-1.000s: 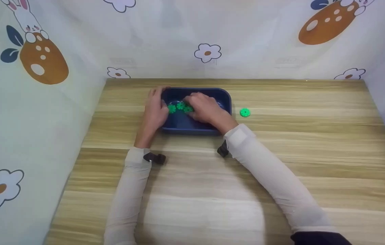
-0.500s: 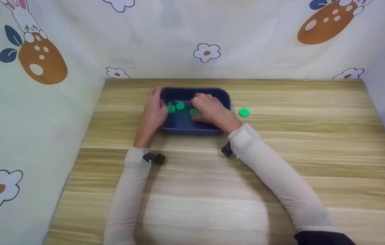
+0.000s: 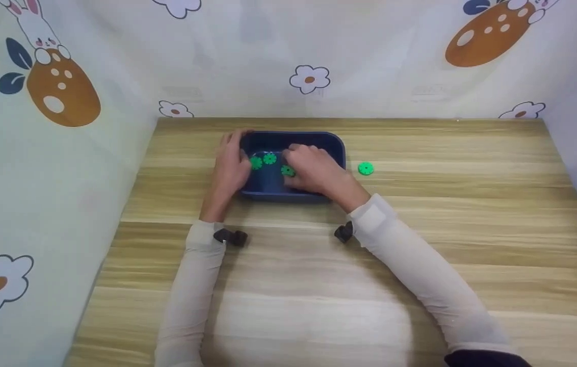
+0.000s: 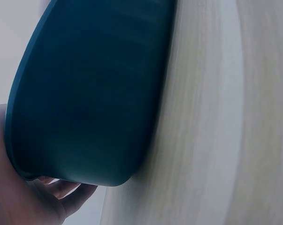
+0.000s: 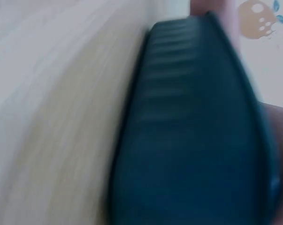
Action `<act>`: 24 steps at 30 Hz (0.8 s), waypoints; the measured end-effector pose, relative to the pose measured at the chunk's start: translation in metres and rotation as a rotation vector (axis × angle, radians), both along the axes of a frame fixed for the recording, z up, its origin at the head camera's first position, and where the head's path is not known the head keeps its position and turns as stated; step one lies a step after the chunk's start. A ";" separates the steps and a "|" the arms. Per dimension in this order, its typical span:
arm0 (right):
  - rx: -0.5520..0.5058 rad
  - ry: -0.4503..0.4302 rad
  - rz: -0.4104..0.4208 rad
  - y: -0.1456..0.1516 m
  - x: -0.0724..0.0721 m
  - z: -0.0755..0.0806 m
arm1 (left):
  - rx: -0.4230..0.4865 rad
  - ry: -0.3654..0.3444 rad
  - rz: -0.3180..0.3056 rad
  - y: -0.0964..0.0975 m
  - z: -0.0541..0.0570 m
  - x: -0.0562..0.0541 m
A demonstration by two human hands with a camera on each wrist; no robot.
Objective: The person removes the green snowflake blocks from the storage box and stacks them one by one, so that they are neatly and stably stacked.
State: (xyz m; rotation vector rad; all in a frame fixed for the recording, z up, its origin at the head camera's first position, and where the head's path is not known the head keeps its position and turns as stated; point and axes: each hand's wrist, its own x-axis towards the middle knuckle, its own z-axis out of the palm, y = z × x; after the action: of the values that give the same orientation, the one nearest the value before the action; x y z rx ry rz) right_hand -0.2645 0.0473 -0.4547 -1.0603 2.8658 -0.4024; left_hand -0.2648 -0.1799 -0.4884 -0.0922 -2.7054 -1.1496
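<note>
A dark blue rectangular plastic bin [image 3: 265, 184] sits on the table. My left hand [image 3: 230, 165] grips its left end, thumb over the rim and fingers along the outside; the left wrist view shows the fingers [image 4: 78, 197] behind the bin's end. Inside, my right hand [image 3: 316, 171] pinches a small green notched disc [image 3: 288, 171] between thumb and fingers, partly covering it. Two more green discs [image 3: 269, 158] lie in the bin's left part, one close to the left thumb. From the right wrist, the bin's outer wall [image 5: 188, 140] hides most of that hand.
Another green disc [image 3: 366, 168] lies on the wood-grain table [image 3: 446, 204], just right of the bin. Behind the table hangs a pale patterned cloth wall [image 3: 247, 66]. A further pale wall [image 3: 64, 204] rises along the left side.
My right hand has drawn rightward and slightly toward me inside the bin, bringing one green disc away from the other two. The left hand keeps its grip on the bin.
</note>
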 end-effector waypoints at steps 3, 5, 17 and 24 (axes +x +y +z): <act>-0.088 0.021 0.025 0.001 0.010 0.005 | 0.002 -0.008 0.000 0.000 0.001 0.000; -0.148 0.030 0.045 0.002 0.017 0.008 | 0.002 -0.011 0.000 0.000 0.001 0.001; -0.323 0.100 0.100 0.021 0.036 0.004 | 0.009 -0.011 0.001 0.001 0.001 -0.001; -0.322 0.146 0.141 0.032 0.040 0.003 | 0.013 0.008 -0.009 -0.001 -0.002 -0.001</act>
State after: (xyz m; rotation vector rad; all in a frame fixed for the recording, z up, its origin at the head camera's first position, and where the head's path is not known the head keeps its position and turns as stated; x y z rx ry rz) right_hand -0.2245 0.0794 -0.4518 -1.3862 2.8893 -0.8301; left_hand -0.2657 -0.1805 -0.4899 -0.1076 -2.6930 -1.1665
